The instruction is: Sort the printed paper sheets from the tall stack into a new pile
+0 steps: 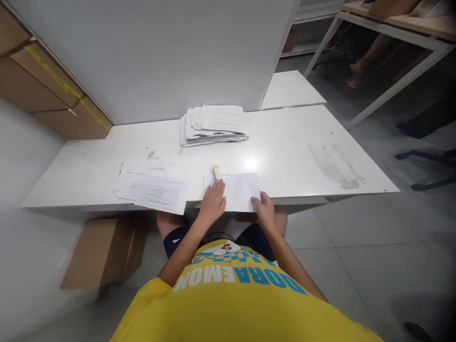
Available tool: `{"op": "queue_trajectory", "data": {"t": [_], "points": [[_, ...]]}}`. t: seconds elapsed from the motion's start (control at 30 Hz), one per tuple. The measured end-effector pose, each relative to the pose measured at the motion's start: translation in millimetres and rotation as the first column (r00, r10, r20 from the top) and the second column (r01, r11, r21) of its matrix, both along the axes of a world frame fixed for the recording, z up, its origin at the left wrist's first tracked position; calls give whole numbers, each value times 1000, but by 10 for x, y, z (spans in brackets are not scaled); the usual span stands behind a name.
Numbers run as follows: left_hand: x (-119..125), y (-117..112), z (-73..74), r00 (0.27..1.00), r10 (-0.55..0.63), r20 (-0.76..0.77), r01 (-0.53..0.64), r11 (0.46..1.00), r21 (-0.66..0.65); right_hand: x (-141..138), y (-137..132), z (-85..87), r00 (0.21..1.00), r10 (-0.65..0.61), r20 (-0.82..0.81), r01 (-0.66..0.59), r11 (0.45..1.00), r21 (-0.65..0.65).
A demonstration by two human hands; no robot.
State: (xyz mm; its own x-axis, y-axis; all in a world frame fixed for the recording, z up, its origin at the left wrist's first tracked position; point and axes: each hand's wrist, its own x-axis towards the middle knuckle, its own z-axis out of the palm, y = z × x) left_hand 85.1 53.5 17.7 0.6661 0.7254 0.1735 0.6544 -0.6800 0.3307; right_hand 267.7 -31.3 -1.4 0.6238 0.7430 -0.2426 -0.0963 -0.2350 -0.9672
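A folded white sheet of paper (239, 190) lies at the near edge of the white table (302, 152). My left hand (213, 203) rests flat on its left part, fingers stretched out. My right hand (264, 209) pinches the sheet's lower right corner at the table edge. A small wooden clothespin (216, 171) lies just beyond the left hand's fingertips, at the sheet's top left corner.
A loose spread of printed sheets (151, 186) lies left of my hands. A thick stack of papers (213, 124) sits at the back by the white partition (160, 57). Cardboard boxes stand at the left (42, 80) and under the table (103, 251). Another person's bare feet (354, 76) show at the far right.
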Motion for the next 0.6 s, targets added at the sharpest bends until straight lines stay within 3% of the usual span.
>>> {"op": "queue_trajectory", "data": {"t": [0.2,0.33,0.47,0.53,0.6], "points": [[-4,-13,-45,1000,-8,5,8,1000,-15,-17,-31,-29,999,-3,43,4,1000,-23],[-117,-70,57,997,-69,43,68,997,24,-132,-27,91,998,-7,62,5,1000,22],[-560,-202,209,968,-211,138,186,968,171,-242,-34,175,992,73,-99,-65,994,86],[-871,-290,219,970,-159,184,115,967,229,-201,-71,222,990,81,-113,-74,995,68],[-1175,-397,158,973,-18,228,-43,965,257,-91,-144,310,994,110,-28,-110,994,13]]}}
